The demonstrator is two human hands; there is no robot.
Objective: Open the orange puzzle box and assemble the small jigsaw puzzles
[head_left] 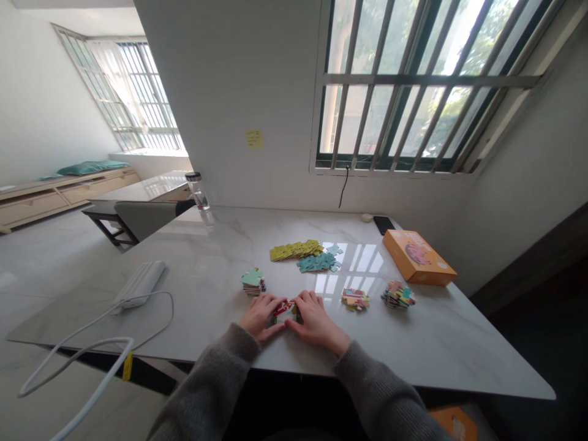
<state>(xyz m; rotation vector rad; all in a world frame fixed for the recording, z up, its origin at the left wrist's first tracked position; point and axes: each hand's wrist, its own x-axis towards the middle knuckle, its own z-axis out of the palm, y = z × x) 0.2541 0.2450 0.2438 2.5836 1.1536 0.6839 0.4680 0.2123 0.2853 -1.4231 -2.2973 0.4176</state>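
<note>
Head view: red-and-green puzzle pieces [284, 312]

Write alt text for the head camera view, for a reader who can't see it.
A person's left hand and right hand hold colourful jigsaw pieces between them on a glossy white table. Three more jigsaw piles sit nearby, with yellow pieces and teal pieces fanned out beyond. An orange box lies at the right, below a barred window.

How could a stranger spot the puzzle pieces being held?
Find the big white table, then the middle of its near side. There the left hand and right hand flank a small cluster of puzzle pieces with red and pale green showing. Unlike the other puzzle piles, it is held between both hands.
</note>
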